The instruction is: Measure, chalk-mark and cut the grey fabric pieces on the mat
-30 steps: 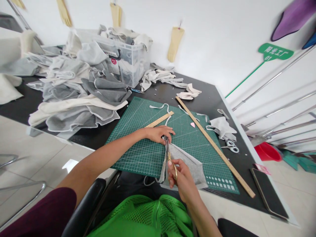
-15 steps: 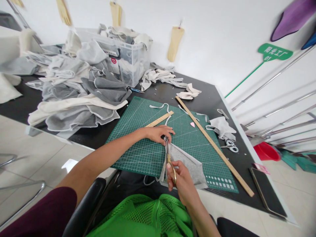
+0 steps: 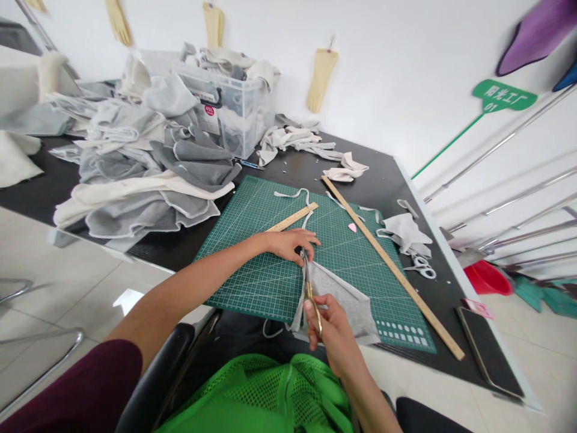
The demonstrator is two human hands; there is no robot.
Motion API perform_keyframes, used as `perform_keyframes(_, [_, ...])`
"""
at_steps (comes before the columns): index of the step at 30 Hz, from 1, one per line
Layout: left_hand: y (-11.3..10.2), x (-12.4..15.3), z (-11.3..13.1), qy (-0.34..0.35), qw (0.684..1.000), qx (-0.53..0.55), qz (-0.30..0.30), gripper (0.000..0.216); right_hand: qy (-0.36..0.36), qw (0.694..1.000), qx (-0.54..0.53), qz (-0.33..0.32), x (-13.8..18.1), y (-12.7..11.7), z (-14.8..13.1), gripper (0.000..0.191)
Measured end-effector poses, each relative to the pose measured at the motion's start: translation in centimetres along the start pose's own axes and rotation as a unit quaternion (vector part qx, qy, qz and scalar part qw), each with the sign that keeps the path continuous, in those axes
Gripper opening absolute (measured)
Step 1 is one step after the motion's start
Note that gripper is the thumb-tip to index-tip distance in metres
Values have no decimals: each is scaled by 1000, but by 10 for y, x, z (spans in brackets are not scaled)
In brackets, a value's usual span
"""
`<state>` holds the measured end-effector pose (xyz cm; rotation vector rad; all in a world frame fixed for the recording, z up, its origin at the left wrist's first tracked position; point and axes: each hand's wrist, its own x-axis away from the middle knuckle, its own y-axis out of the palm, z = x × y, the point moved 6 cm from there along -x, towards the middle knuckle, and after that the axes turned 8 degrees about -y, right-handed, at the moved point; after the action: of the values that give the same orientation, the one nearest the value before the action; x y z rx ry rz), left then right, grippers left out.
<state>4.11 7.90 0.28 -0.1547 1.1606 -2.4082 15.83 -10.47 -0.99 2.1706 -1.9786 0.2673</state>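
Observation:
Gold-handled scissors (image 3: 309, 290) are in my right hand (image 3: 332, 325), with fingers through the loops and the blades pointing away from me. The blades lie along the left edge of a light grey piece of fabric (image 3: 345, 297), where a narrow strip hangs beside them. My left hand (image 3: 293, 245) pinches the fabric's far corner close to the blade tips; its fingertips partly hide the cloth. Under both is a green cutting mat (image 3: 247, 270). A short wooden ruler (image 3: 293, 218) and a thin cut strip (image 3: 308, 221) lie just beyond my left hand.
A long wooden ruler (image 3: 392, 264) crosses the mat's right side. White-handled scissors (image 3: 421, 267), fabric scraps (image 3: 406, 233) and a phone (image 3: 489, 352) lie on the right. Piled grey cloths (image 3: 121, 162) and a clear plastic box (image 3: 243, 114) stand at the back left.
The hands, scissors and fabric keep nearly the same places. The whole view has shifted very slightly.

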Motion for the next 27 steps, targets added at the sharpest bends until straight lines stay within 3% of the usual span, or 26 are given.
perform_keyframes(27, [-1,1,1,-4,1000,14,4,24,8,999,-33,-6,3,-6,3,43])
